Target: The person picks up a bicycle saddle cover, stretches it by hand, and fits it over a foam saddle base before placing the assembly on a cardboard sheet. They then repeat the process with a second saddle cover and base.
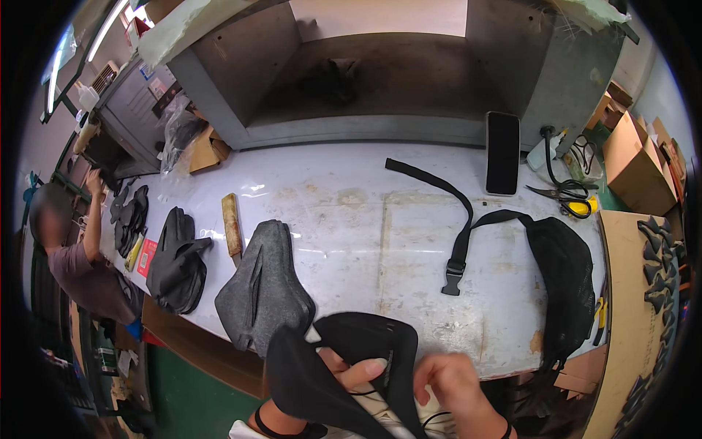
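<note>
A black padded fabric piece point(311, 380), folded over itself, is held at the table's near edge. My left hand point(355, 372) grips it from inside the fold, thumb lying on the dark cloth. Just right of the fabric is my right hand point(450, 384), its fingers curled in close to the edge; whatever they pinch, if anything, is hidden. Thin dark cords show below, between the hands. Grey felt-like padded pieces point(267, 285) lie stacked on the table just beyond my left hand.
Beyond are a black strap with a buckle point(453, 282), a black mesh pouch point(567, 285), a phone point(502, 154), scissors point(567, 194) and a wooden-handled tool point(232, 227). More black pieces point(178, 263) lie left, near another person point(84, 256). A grey metal cabinet point(365, 132) stands behind.
</note>
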Tool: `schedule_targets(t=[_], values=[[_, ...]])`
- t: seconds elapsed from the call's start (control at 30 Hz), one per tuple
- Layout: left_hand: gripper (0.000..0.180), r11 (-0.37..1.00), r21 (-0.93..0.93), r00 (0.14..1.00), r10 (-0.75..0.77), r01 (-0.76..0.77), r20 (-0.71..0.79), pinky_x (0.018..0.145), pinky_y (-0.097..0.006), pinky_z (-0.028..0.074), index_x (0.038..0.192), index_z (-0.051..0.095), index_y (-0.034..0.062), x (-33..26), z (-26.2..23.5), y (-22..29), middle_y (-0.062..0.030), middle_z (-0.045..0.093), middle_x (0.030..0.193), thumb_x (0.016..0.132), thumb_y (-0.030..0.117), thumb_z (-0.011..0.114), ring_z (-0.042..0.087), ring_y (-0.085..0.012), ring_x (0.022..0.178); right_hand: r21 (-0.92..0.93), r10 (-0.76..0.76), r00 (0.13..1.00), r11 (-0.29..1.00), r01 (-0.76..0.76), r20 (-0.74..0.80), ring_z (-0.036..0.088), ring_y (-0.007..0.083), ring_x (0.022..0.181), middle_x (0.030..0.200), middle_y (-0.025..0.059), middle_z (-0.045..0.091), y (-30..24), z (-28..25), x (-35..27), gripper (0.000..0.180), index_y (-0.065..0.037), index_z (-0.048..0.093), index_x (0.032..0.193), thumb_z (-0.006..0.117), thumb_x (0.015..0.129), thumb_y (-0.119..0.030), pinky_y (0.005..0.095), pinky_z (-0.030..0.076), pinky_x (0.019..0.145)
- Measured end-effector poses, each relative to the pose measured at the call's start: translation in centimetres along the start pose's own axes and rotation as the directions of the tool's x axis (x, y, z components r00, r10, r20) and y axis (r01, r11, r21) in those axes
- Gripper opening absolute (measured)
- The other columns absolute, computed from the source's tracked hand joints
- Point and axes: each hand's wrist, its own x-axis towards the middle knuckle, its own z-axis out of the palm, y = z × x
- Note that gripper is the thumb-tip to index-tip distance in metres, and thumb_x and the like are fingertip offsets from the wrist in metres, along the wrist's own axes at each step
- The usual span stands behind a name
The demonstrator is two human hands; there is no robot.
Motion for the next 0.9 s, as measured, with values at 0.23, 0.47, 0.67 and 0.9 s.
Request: schedule_targets(t=[0.23, 0.47, 0.67, 0.9], values=[[0.053, 0.865, -0.137, 0.845, -0.42, 0.483, 0.331, 0.093, -0.031, 0.044, 0.128, 0.054, 0.0014, 0.3, -0.4, 4.1, -0.0098, 0.058, 0.121, 0.084, 0.025, 0.071, 0.056, -0.0219, 0.11, -0.265, 0.225, 0.958, 0.927, -0.266, -0.176, 0.062, 0.0091, 0.074, 0.079, 0.0086, 0.069, -1.9, 2.8, -1.6, 0.024, 0.007, 0.068, 0.088, 0.059, 0.094, -0.014, 0.0235, 0.046, 0.064], [0.053, 0.801, -0.426, 0.812, -0.122, 0.421, 0.571, 0.093, -0.032, 0.045, 0.128, 0.053, -0.0005, -1.8, -0.3, -1.6, -0.0112, 0.058, 0.122, 0.083, 0.022, 0.07, 0.056, -0.0214, 0.109, -0.186, -0.072, 0.996, 0.979, 0.08, 0.05, 0.066, 0.0179, 0.079, 0.086, 0.0145, 0.071, -2.5, 4.6, -0.4, 0.028, 0.01, 0.068, 0.09, 0.06, 0.093, -0.017, 0.0288, 0.05, 0.069], [0.053, 0.653, -0.636, 0.735, 0.177, 0.41, 0.655, 0.093, -0.034, 0.045, 0.128, 0.052, -0.0021, -1.7, 0.9, -3.6, -0.0124, 0.057, 0.123, 0.083, 0.02, 0.07, 0.057, -0.0209, 0.108, -0.168, -0.169, 0.984, 0.97, 0.175, 0.05, 0.069, 0.025, 0.082, 0.09, 0.0192, 0.071, -1.5, 4.5, -0.5, 0.028, 0.009, 0.069, 0.089, 0.065, 0.089, -0.018, 0.0326, 0.053, 0.075], [0.054, 0.692, -0.655, 0.667, 0.337, 0.303, 0.665, 0.094, -0.034, 0.044, 0.13, 0.048, -0.0043, 1.1, 1.8, -2.2, -0.0136, 0.057, 0.122, 0.084, 0.015, 0.068, 0.057, -0.0202, 0.109, -0.772, -0.294, 0.954, 0.617, 0.15, -0.05, 0.066, 0.0152, 0.062, 0.075, 0.0104, 0.07, -4.7, 4.3, -0.1, 0.015, 0.006, 0.069, 0.083, 0.068, 0.084, -0.008, 0.0264, 0.049, 0.058]])
